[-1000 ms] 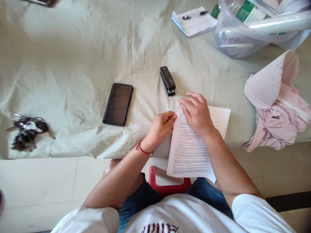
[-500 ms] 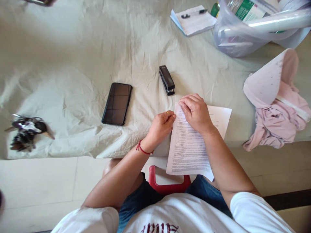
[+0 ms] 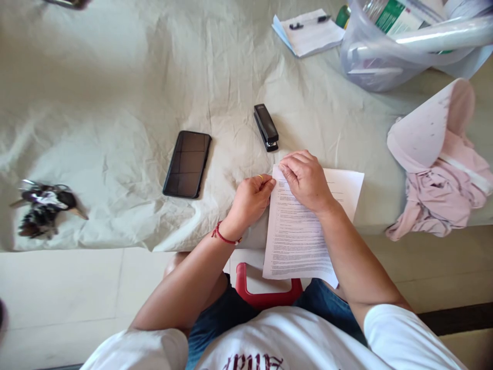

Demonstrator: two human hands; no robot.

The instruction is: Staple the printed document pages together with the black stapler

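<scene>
left hand (image 3: 252, 199): pinching papers (image 3: 298, 246) at left edge | right hand (image 3: 305, 182): gripping top-left corner | papers overhang table (image 3: 131, 103) | step: squaring edges, seemingly — next move calls for steady alignment; stapler (image 3: 265, 126) nearby

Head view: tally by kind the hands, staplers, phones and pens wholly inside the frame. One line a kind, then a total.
Hands, left hand and right hand: 2
Stapler: 1
Phone: 1
Pen: 1
Total: 5
</scene>
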